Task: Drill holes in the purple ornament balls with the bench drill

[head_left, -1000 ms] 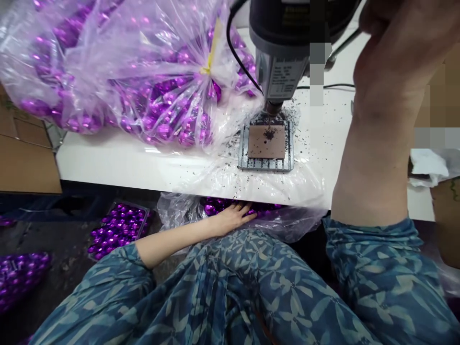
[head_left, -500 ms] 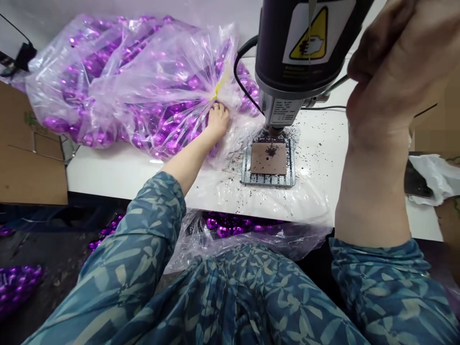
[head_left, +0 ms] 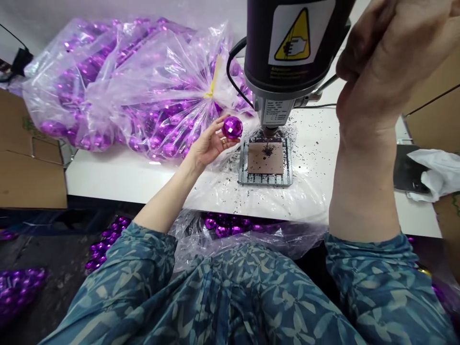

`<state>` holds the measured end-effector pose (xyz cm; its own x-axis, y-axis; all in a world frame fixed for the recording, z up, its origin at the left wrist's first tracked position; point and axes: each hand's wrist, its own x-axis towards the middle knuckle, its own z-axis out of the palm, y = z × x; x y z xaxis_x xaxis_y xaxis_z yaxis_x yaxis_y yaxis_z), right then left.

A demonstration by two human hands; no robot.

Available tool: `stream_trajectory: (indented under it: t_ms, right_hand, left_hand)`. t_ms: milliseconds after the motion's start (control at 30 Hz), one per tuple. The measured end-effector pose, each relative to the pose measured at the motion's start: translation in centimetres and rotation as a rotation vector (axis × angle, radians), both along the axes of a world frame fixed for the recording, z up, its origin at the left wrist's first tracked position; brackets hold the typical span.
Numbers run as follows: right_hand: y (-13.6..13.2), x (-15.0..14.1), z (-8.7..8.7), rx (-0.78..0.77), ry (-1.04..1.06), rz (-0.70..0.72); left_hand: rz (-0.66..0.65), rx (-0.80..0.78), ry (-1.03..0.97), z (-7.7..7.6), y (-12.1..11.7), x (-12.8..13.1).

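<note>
A shiny purple faceted ball [head_left: 232,127] rests in the fingers of my left hand [head_left: 212,143], palm up, just left of the drill press [head_left: 278,108]. Under the chuck, a brown square plate [head_left: 256,165] with a small hole and dark shavings lies on a slotted metal base [head_left: 264,180]. My right hand [head_left: 377,52] is raised at the upper right, closed around the end of the drill press's lever [head_left: 328,85]; the grip itself is mostly hidden behind the fingers.
A tied clear bag [head_left: 143,91] of purple balls fills the table's back left. Below the table edge, over my lap, an open plastic bag [head_left: 247,244] holds more balls. Cardboard boxes [head_left: 32,163] flank the white table [head_left: 108,175]; white crumpled plastic [head_left: 436,172] lies right.
My left hand went from the lap bag up to beside the tied bag, then turned palm up with a purple ball in it. My right hand stays at the lever.
</note>
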<state>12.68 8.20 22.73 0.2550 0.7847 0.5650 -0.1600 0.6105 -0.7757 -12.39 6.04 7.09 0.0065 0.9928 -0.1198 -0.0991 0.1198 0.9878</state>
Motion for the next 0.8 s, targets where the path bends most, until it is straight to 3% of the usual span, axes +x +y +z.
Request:
stream_trajectory:
  t_ms: [67,133,267,367,600,800]
  right_hand:
    - [0.0,-0.3,0.2,0.025,0.037,-0.098]
    - [0.1,-0.8,0.4,0.060,0.037,-0.115]
    - [0.4,-1.2,0.6,0.092,0.102,-0.077]
    - [0.1,-1.0,0.6,0.072,0.124,-0.034]
    - [-0.9,-0.9,1.0,0.000,0.068,-0.068]
    - [-0.8,-0.9,1.0,-0.059,-0.035,-0.057]
  left_hand:
    - [-0.014,-0.064,-0.125,-0.7,-1.7,0.9]
    - [-0.051,-0.040,-0.128,-2.1,-2.5,1.6]
    - [-0.157,0.171,0.056,-5.9,-2.7,2.6]
    - [-0.166,0.305,0.187,-7.9,-2.5,3.2]
    - [-0.107,0.351,0.356,-8.5,-2.0,4.8]
    - [-0.079,0.368,0.381,-8.8,-1.3,6.2]
